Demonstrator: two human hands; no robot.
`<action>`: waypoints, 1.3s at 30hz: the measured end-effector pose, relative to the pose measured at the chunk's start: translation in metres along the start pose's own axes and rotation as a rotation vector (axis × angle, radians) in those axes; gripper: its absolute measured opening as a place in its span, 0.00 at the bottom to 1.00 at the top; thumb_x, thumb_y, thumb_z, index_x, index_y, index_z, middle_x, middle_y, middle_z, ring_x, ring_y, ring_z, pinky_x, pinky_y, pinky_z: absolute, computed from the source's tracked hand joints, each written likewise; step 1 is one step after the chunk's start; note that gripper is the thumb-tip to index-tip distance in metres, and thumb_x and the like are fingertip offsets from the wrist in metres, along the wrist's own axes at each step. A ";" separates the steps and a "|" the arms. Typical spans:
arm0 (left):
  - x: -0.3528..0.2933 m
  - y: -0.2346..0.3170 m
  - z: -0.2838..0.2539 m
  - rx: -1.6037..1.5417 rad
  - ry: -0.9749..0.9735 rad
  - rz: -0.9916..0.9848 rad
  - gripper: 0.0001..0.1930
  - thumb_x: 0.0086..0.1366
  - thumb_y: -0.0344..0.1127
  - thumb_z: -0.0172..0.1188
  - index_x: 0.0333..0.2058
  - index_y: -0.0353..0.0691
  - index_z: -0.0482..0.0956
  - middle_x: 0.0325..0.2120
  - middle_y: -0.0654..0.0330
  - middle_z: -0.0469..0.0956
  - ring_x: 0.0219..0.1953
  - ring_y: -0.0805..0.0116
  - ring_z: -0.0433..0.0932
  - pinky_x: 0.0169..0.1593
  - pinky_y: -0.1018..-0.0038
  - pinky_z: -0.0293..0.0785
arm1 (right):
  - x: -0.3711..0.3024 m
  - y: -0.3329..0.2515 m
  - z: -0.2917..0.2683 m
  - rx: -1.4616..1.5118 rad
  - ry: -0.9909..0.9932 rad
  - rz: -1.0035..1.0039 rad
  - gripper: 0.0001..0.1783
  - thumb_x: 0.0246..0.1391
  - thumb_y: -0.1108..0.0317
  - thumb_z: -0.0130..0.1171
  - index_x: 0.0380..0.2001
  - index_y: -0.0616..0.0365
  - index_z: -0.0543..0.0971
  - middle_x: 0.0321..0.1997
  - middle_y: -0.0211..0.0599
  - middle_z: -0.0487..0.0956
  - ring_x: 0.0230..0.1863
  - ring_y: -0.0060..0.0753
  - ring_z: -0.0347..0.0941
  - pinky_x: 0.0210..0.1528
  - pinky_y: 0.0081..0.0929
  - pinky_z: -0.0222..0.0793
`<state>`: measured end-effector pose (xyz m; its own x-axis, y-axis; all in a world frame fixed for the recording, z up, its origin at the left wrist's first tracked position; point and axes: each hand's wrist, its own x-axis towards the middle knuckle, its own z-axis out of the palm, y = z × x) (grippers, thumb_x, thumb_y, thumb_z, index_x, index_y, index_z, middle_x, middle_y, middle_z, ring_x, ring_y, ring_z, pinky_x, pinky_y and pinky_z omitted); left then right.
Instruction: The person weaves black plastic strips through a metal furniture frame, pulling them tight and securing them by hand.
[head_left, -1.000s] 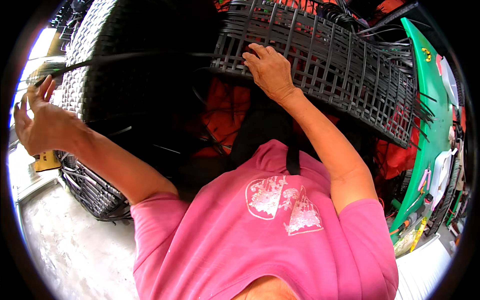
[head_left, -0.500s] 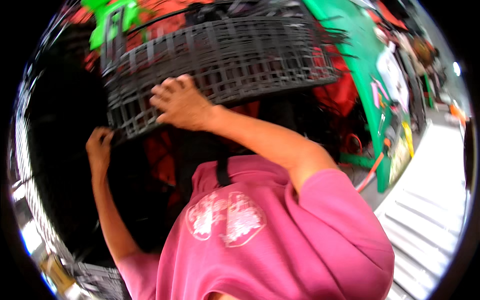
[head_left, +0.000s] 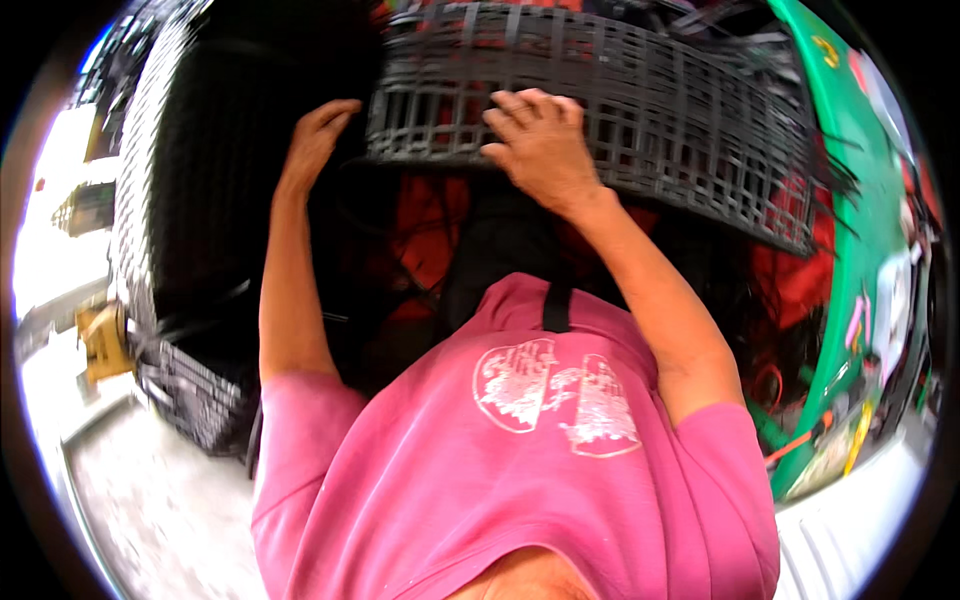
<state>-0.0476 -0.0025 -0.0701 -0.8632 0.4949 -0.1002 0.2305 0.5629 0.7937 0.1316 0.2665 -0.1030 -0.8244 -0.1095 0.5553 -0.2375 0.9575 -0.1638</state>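
Daylight pours in from nine o'clock, where the ground and street are blown out to white glare. Toward twelve the frame turns dim: the space under the basket [head_left: 620, 110] sits in deep shadow with little detail. The pink shirt [head_left: 520, 470] at six is evenly lit and fairly sharp. Motion blur smears the crates [head_left: 190, 395] at eight. Fisheye bending curves the basket's bars and the green panel [head_left: 850, 200] at three, and a black vignette rings the picture.
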 end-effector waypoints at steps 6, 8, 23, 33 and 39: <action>-0.018 -0.006 -0.007 0.036 -0.158 -0.145 0.08 0.61 0.34 0.58 0.34 0.35 0.80 0.28 0.67 0.76 0.33 0.76 0.71 0.41 0.77 0.68 | 0.003 -0.013 0.007 0.003 -0.103 -0.005 0.21 0.53 0.53 0.57 0.47 0.52 0.75 0.57 0.27 0.69 0.58 0.34 0.59 0.58 0.39 0.49; -0.018 0.001 -0.008 0.022 -0.215 -0.162 0.07 0.59 0.35 0.60 0.30 0.36 0.79 0.24 0.71 0.73 0.29 0.78 0.68 0.37 0.77 0.66 | 0.002 -0.011 0.006 0.002 -0.107 -0.007 0.21 0.53 0.53 0.56 0.47 0.52 0.75 0.57 0.27 0.69 0.58 0.34 0.59 0.58 0.40 0.48; -0.024 -0.035 -0.002 0.181 0.186 0.092 0.08 0.62 0.32 0.52 0.32 0.32 0.75 0.27 0.57 0.77 0.34 0.67 0.75 0.38 0.70 0.69 | 0.004 -0.009 0.005 -0.011 -0.047 -0.027 0.18 0.51 0.54 0.56 0.42 0.51 0.76 0.53 0.29 0.71 0.56 0.35 0.60 0.56 0.41 0.50; -0.021 -0.018 0.002 0.155 -0.024 0.075 0.09 0.63 0.31 0.53 0.26 0.32 0.71 0.20 0.63 0.67 0.26 0.75 0.62 0.33 0.76 0.62 | 0.000 -0.009 0.009 -0.028 0.029 0.024 0.14 0.49 0.54 0.54 0.35 0.48 0.77 0.49 0.28 0.71 0.52 0.35 0.60 0.53 0.44 0.51; -0.048 -0.129 -0.020 0.823 0.278 0.101 0.06 0.62 0.26 0.51 0.27 0.29 0.71 0.19 0.50 0.66 0.19 0.64 0.64 0.26 0.70 0.64 | -0.002 -0.012 0.013 0.020 0.030 0.048 0.16 0.50 0.54 0.54 0.37 0.52 0.76 0.50 0.31 0.70 0.53 0.36 0.60 0.55 0.47 0.51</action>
<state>-0.0448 -0.1121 -0.1559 -0.8747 0.4493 0.1820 0.4704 0.8773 0.0952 0.1298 0.2522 -0.1130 -0.8192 -0.0549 0.5708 -0.2084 0.9559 -0.2071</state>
